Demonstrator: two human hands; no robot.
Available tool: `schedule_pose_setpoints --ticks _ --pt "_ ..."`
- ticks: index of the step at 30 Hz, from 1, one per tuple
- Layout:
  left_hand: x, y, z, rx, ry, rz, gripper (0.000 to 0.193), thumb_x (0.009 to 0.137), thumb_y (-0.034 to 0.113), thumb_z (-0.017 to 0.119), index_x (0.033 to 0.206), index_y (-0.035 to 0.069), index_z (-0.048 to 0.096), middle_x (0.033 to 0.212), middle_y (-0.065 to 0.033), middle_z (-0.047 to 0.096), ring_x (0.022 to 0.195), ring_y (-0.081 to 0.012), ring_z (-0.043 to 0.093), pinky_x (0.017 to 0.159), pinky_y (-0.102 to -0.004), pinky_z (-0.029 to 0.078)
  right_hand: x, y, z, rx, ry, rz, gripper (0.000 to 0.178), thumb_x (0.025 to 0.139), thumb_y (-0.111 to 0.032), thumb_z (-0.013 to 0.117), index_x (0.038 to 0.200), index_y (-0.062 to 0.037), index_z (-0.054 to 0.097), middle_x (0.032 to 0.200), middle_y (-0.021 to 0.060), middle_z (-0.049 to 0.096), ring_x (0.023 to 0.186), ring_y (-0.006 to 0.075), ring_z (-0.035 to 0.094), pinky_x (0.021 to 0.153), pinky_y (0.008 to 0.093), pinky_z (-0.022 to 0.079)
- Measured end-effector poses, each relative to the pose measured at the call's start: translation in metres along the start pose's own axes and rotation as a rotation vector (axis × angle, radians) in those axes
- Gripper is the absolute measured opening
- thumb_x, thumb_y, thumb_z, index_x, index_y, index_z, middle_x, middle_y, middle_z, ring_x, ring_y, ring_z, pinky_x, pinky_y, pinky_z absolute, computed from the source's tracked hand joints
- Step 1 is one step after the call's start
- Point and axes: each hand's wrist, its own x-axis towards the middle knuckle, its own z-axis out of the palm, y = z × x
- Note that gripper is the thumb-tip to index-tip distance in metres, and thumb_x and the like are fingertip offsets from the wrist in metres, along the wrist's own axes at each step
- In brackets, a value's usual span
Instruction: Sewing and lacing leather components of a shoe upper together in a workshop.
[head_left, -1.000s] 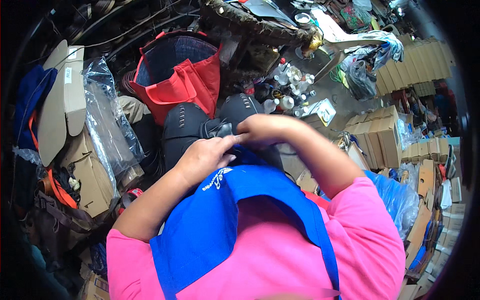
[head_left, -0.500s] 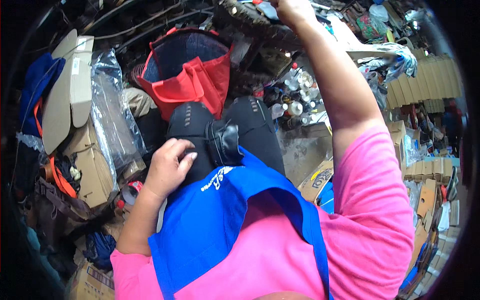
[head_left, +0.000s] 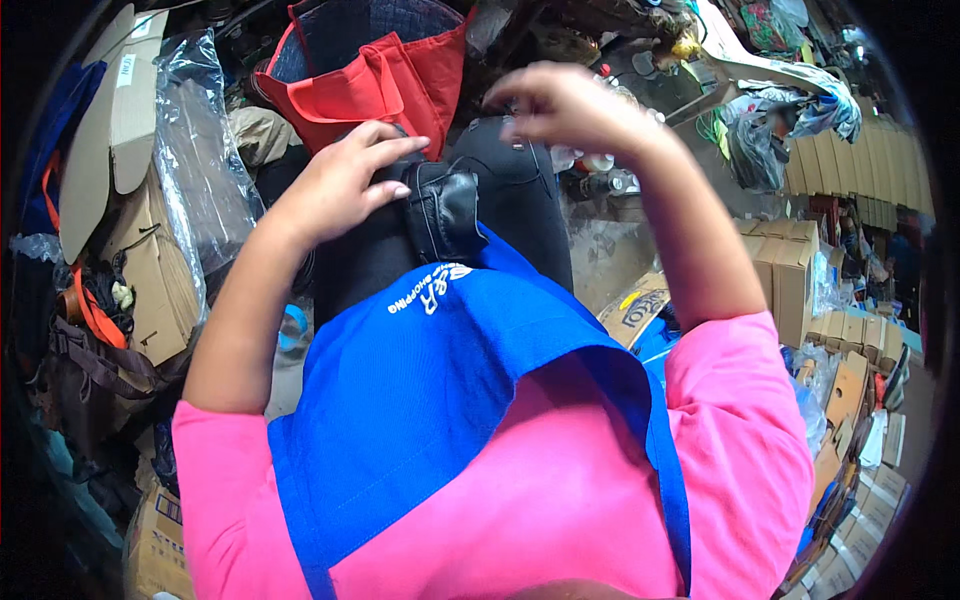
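Observation:
My left hand lies over my left thigh, its fingers spread and holding nothing. Above my right knee is my right hand, a little blurred, with thumb and fingers apart and nothing visible between them. Between my thighs, beside the left thumb, sits a black leather-like piece. Just beyond my knees stands a red bag with a dark lining, its mouth gaping. A blue apron covers my lap.
Cardboard sheets and a clear plastic sheet lean at the left. Plastic bottles lie beyond my right knee. Cardboard boxes are stacked at the right. A grey plastic bag hangs at the far right.
My right hand has come back from the far top edge to above my right knee. My left hand has moved forward along the thigh, its fingers spreading. The view has shifted.

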Motion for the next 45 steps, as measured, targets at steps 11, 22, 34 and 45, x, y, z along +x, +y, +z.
schedule_pose_setpoints --ticks 11,22,34,45 --pt "0.064 0.001 0.029 -0.064 -0.249 0.115 0.038 0.071 0.007 0.076 0.105 0.003 0.060 0.102 -0.0108 0.064 0.101 -0.0288 0.060 0.090 -0.0377 0.046 -0.061 0.023 0.051 0.479 0.588 0.509 0.017 0.091 -0.018 0.063 0.099 -0.0032 0.066 0.086 0.0082 0.069 0.080 0.0184 0.068 0.068 0.0300 0.051" --pt "0.073 -0.020 0.051 -0.574 -0.179 -0.077 0.035 0.074 0.008 0.075 0.108 0.003 0.066 0.099 -0.0020 0.065 0.095 -0.0123 0.058 0.088 -0.0282 0.046 -0.077 0.036 0.019 1.515 0.810 0.237 0.026 0.093 -0.010 0.060 0.117 -0.0031 0.056 0.094 0.0079 0.066 0.083 0.0154 0.064 0.078 0.0314 0.054" --pt "0.071 -0.020 0.049 -0.677 -0.218 -0.088 0.034 0.079 0.004 0.073 0.112 0.002 0.065 0.098 -0.0017 0.067 0.089 -0.0095 0.060 0.081 -0.0253 0.049 -0.072 -0.005 0.067 0.217 0.191 0.272 0.018 0.085 -0.007 0.063 0.102 -0.0027 0.068 0.091 0.0122 0.068 0.085 0.0192 0.066 0.076 0.0303 0.051" --pt "0.070 -0.021 0.050 -0.733 -0.220 -0.082 0.034 0.079 0.004 0.074 0.112 0.002 0.065 0.098 -0.0017 0.067 0.091 -0.0093 0.060 0.083 -0.0248 0.048 -0.060 -0.009 0.063 0.243 0.172 0.220 0.020 0.082 -0.016 0.062 0.098 -0.0110 0.071 0.091 0.0127 0.069 0.086 0.0298 0.067 0.078 0.0374 0.053"
